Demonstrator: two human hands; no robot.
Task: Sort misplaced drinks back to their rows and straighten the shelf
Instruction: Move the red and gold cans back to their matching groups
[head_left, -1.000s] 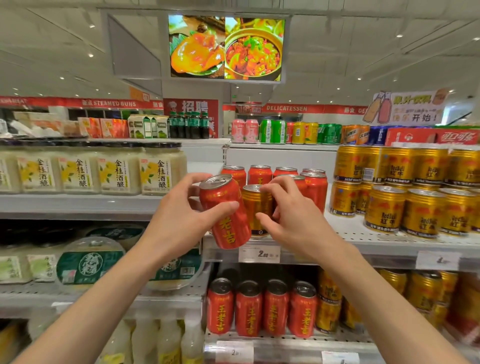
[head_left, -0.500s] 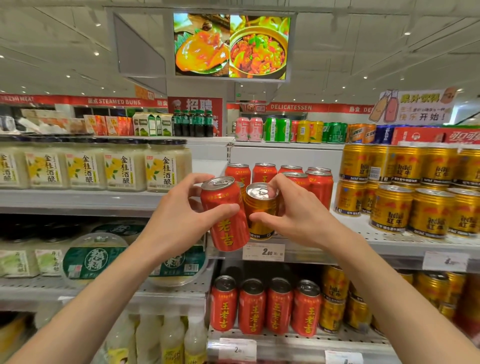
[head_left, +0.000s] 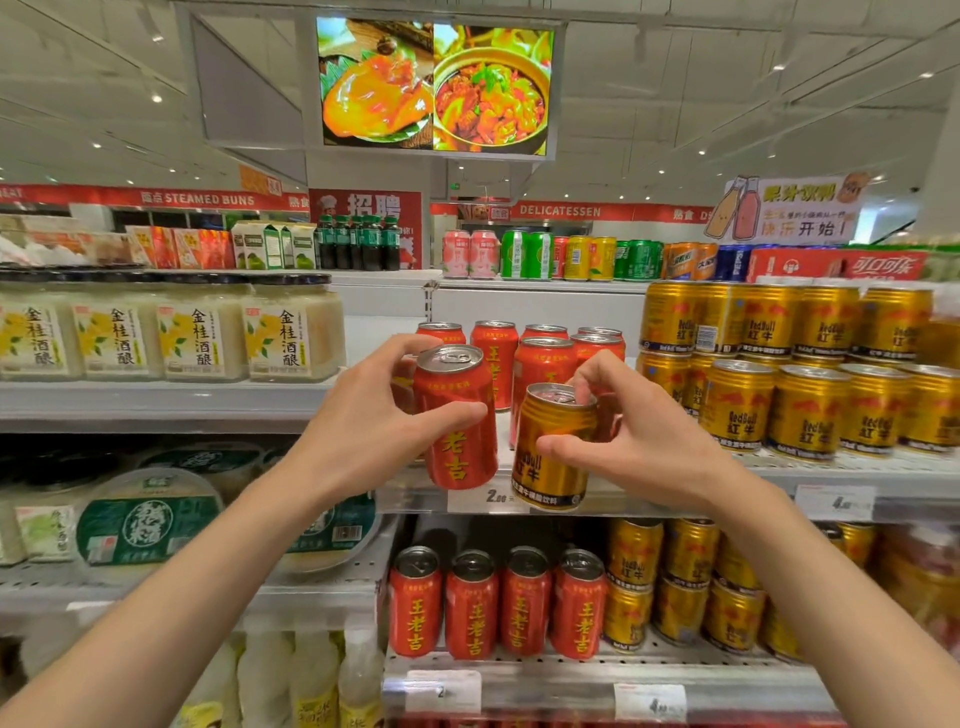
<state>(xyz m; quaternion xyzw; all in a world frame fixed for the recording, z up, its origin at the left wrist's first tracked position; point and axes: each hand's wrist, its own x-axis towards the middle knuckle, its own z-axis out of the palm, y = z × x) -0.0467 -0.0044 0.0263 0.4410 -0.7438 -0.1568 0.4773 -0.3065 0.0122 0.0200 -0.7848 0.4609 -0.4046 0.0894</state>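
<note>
My left hand grips a red herbal-tea can, tilted slightly, in front of the shelf's edge. My right hand grips a gold energy-drink can, lifted clear of the shelf and leaning left. Behind both stands the row of red cans on the middle shelf. The gold cans are stacked to the right of that row.
Jars of rice wine fill the left shelf. Below are more red cans and gold cans. Price tags line the shelf edges. Mixed cans stand on the top shelf.
My right hand has pulled the gold can out of the red row, forward and lower, away from the shelf. My left hand keeps the red can in about the same place.
</note>
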